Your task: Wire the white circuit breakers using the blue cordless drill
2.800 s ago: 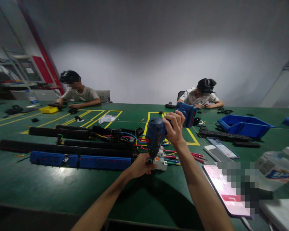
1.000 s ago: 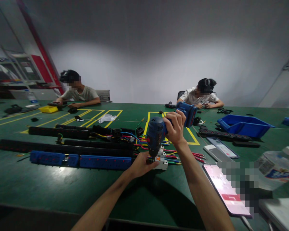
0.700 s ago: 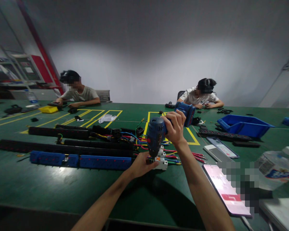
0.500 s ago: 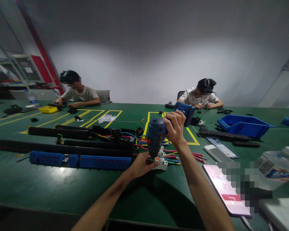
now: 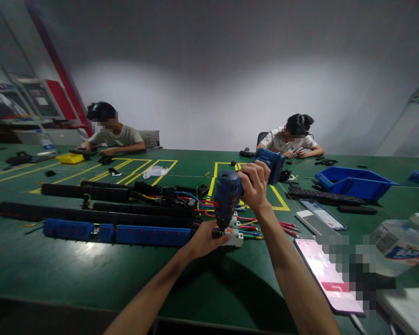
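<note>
In the head view, my right hand (image 5: 254, 184) is wrapped round the grip of a blue cordless drill (image 5: 226, 193), which points straight down. Its tip meets a white circuit breaker (image 5: 234, 238) on the table; the exact contact point is hidden. My left hand (image 5: 207, 239) grips the breaker's left side, thumb toward the drill's tip. To the left lies a blue and black power strip (image 5: 152, 235), its right end by my left hand. Red, blue and yellow-green wires (image 5: 254, 228) with lugs stick out to the right of the breaker.
Several black power strips (image 5: 91, 214) lie behind the blue one. A blue bin (image 5: 352, 184), phones (image 5: 330, 274) and a plastic jar (image 5: 401, 246) stand at the right. Two people sit across the green table (image 5: 73, 279). A yellow tray (image 5: 70, 159) is at far left.
Almost nothing differs. The drill has shifted very slightly to the right, while both hands keep their places.
</note>
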`<state>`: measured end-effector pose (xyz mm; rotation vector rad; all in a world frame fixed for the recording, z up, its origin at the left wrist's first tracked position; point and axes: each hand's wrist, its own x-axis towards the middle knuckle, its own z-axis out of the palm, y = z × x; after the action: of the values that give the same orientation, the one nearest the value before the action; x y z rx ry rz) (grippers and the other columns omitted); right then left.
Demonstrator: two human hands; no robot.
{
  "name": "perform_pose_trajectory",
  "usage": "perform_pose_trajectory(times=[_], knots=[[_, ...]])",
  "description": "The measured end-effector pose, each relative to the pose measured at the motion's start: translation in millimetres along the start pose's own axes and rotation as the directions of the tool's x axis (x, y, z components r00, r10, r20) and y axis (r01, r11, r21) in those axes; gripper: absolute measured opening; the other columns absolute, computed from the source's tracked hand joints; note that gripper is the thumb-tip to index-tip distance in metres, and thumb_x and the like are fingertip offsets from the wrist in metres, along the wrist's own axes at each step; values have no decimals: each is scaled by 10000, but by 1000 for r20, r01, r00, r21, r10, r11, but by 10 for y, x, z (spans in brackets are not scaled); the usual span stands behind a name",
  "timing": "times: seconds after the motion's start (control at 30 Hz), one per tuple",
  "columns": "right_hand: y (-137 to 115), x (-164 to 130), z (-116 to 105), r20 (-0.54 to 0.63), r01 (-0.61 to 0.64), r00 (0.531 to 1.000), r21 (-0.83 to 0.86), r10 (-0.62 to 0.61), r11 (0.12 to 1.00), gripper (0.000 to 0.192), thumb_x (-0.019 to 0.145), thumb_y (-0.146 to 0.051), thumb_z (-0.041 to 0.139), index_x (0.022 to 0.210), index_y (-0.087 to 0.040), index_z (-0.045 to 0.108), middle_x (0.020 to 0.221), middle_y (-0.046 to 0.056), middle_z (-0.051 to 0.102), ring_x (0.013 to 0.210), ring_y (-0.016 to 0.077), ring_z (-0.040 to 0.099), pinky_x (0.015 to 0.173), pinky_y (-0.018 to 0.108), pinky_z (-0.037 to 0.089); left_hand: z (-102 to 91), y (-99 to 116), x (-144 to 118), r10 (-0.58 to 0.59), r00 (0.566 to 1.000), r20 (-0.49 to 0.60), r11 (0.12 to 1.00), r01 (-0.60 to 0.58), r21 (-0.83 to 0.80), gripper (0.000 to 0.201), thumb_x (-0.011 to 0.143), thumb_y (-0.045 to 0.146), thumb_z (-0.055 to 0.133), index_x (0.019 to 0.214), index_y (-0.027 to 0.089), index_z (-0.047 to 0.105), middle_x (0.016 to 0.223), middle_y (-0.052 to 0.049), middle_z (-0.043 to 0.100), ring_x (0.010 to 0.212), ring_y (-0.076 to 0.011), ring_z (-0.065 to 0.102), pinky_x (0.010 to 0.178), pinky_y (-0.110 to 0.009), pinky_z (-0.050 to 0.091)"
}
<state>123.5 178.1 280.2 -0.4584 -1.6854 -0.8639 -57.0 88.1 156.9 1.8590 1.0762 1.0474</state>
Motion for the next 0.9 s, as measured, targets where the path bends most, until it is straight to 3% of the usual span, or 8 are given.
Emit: perform_pose_trajectory(times=[0.9], knots=[[23, -1, -8, 6, 10, 1000, -21, -10, 1000, 145, 880, -139, 601, 995, -229, 599, 958, 41, 646, 1038, 202, 579, 1055, 480, 400, -27, 35, -3, 32, 999, 17, 998, -33, 48, 410, 865, 453, 698, 1151, 159, 709, 1015, -81, 753, 1046, -271, 687, 849, -353, 585]])
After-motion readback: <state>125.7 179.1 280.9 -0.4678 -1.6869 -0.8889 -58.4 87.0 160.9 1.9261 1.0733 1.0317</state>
